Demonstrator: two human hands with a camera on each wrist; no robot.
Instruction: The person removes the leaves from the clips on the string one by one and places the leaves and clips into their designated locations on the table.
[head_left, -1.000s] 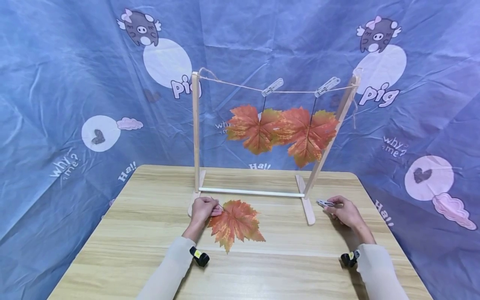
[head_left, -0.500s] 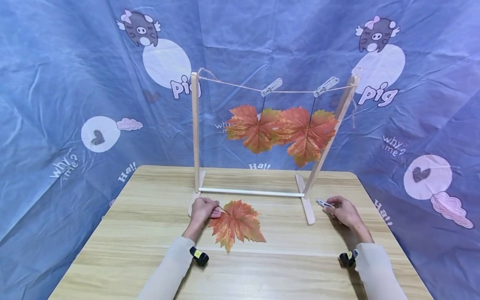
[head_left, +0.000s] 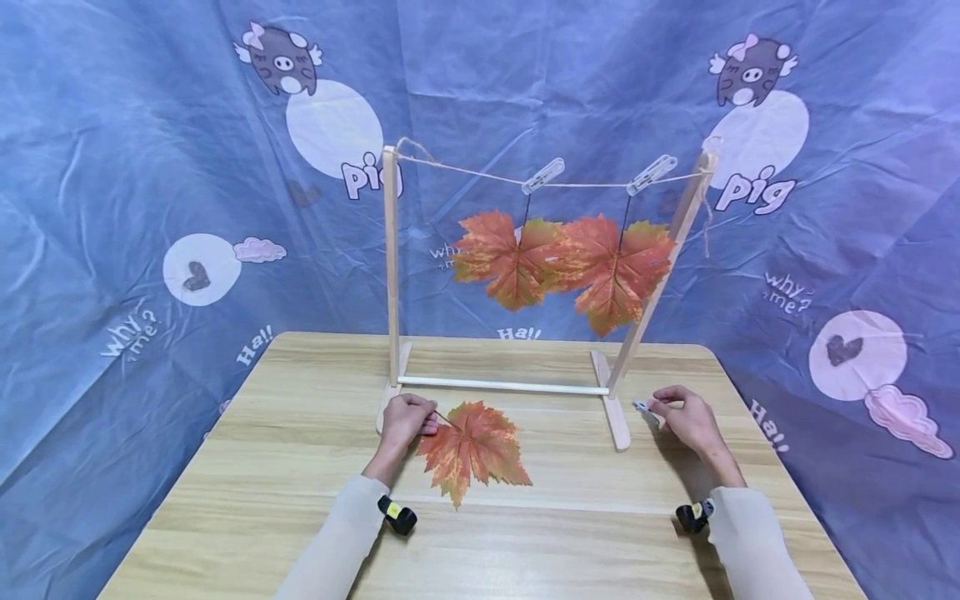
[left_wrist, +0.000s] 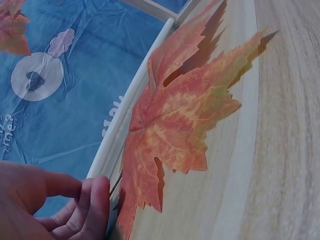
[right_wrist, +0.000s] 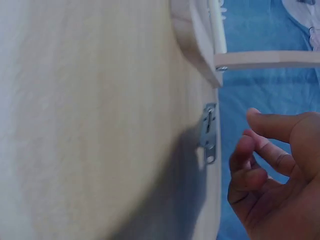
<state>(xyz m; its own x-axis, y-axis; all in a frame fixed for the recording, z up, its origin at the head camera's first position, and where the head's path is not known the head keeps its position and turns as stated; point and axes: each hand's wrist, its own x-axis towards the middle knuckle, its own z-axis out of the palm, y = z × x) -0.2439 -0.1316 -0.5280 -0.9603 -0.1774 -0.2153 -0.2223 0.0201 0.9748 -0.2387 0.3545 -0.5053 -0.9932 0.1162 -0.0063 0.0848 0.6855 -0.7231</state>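
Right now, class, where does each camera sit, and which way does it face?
Head: worn on the head, facing forward and down at the rack; left hand, right hand, both sleeves show.
Left wrist: worn there, facing the lower leaf; left fingers show.
Right wrist: worn there, facing the loose clothespin; right fingers show.
Head and left wrist share that leaf.

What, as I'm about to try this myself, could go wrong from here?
The loose clip lies on the table beside the right hand, so a fumbled grab might push it away. The left hand pinches the lower leaf only by its thin stem, so that leaf could twist or slip. The two hanging leaves overlap, so a nudge may tangle them.
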